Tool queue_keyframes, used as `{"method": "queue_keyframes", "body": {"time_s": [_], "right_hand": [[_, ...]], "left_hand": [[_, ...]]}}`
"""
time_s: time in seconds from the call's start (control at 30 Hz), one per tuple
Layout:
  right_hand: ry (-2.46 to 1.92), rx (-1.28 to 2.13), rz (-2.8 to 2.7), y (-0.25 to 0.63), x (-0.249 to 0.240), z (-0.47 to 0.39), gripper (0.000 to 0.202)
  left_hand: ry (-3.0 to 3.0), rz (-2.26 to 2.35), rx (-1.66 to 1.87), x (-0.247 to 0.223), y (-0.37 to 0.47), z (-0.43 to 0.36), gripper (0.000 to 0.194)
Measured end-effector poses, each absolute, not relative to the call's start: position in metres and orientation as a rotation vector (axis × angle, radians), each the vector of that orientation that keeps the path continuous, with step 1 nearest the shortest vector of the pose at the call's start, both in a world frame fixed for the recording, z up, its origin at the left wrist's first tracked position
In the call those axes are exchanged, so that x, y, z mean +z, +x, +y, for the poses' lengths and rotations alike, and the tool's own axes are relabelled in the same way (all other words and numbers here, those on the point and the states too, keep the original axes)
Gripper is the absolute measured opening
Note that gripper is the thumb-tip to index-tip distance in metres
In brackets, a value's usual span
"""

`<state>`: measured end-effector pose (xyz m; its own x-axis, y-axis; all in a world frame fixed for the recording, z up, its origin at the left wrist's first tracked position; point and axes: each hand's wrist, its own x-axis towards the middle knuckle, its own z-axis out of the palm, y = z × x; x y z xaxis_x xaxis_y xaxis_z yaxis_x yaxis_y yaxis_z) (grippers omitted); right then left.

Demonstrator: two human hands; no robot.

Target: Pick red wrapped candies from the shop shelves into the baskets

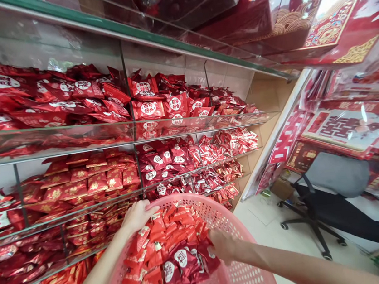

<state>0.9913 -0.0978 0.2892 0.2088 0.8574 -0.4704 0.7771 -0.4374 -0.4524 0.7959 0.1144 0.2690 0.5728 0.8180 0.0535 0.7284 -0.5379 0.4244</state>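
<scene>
A pink plastic basket (234, 214) with a perforated wall stands low in front of me. My left hand (139, 217) grips its far rim, thumb lying over the edge. Inside lie many orange-red wrapped sweets (172, 228) and a cluster of dark red sweets (182, 261) with white heart-shaped labels. My right hand (223, 245) reaches into the basket from the right, fingers curled against a dark red packet at the cluster's right end. Its fingertips are partly hidden by the packets.
Glass shelves (55, 139) with dividers hold piles of red packets, some gold-printed (98, 184). A higher shelf carries large red boxes (259, 29). At right, an office chair (340, 207) stands on the tiled floor (261, 229) before red printed decorations (348, 126).
</scene>
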Motion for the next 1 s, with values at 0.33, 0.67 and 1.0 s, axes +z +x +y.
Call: {"method": "queue_keyframes", "body": {"time_s": [0.33, 0.67, 1.0], "right_hand": [[-2.114, -0.208, -1.998, 1.029, 0.421, 0.01, 0.019], [-2.094, -0.444, -2.273, 1.028, 0.419, 0.061, 0.055], [-2.009, -0.649, -2.381, 1.039, 0.424, 0.062, 0.028]], "left_hand": [[2.421, 1.284, 0.347, 0.27, 0.795, 0.112, 0.045], [2.439, 1.272, 0.358, 0.273, 0.797, 0.111, 0.042], [2.46, 1.274, 0.356, 0.27, 0.795, 0.112, 0.045]]}}
